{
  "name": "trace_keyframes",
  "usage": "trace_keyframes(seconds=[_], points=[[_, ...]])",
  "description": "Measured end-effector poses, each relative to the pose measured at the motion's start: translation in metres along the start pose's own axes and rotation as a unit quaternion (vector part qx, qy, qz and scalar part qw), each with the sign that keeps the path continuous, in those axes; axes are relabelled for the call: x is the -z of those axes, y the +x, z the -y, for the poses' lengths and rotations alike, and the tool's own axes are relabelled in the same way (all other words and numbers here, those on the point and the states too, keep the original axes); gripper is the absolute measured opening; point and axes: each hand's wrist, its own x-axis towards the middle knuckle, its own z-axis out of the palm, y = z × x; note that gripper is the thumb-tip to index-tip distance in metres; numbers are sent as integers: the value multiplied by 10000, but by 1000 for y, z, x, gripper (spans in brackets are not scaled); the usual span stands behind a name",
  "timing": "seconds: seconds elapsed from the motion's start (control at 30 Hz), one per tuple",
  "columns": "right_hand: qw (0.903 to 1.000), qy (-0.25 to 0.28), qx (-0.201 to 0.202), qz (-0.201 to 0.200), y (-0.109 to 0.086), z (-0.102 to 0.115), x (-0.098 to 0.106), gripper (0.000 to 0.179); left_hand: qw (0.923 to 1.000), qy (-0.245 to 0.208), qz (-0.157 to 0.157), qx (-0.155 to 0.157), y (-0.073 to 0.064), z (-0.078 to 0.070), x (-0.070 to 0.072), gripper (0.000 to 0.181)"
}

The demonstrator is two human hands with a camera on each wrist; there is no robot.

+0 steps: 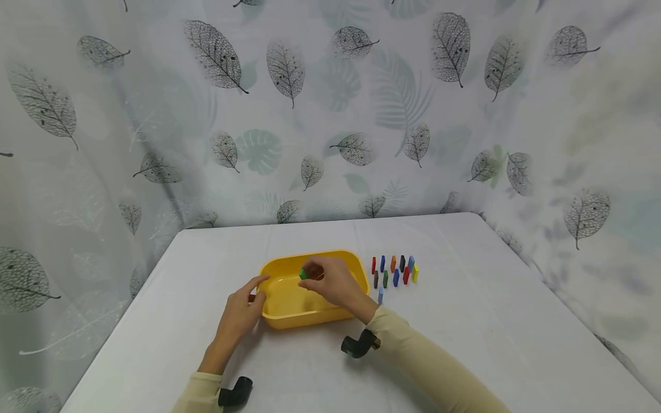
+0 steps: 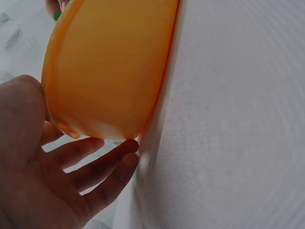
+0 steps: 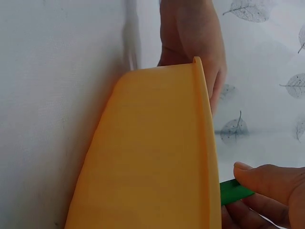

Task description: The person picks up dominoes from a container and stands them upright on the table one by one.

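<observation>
My left hand (image 1: 242,310) holds the near left end of a yellow plastic tray (image 1: 294,323). In the left wrist view, its fingers (image 2: 116,164) lie against the outer wall, and the thumb reaches over the rim. Over the tray's inside, my right hand (image 1: 330,279) pinches a small green domino (image 1: 302,274) between thumb and fingers. The right wrist view shows this green domino (image 3: 236,192) just past the rim, with the thumb on its upper side. The visible tray floor is bare yellow.
Several coloured dominoes stand upright right of the tray in two rows, among them an orange one (image 1: 393,264) and a yellow one (image 1: 415,273). Closer to me stands a light blue domino (image 1: 380,295). A white cloth covers the table (image 1: 465,321); leaf-printed curtains (image 1: 320,126) surround it.
</observation>
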Motion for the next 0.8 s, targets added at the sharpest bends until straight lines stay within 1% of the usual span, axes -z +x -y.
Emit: trace_keyframes(seconds=[0.33,0.53,0.63,0.8], points=[[9998,-13,1,-186,-8,0,10,19,10000,7,-30,-18,1,1,0,41],[9997,103,113,-190,-15,-2,17,19,10000,36,-36,-19,0,1,0,41],[9997,104,87,-219,-17,-3,19,19,10000,26,-35,-12,0,2,-1,41],[9993,-30,-22,-380,-22,-4,25,19,10000,-6,-32,-6,0,2,0,41]])
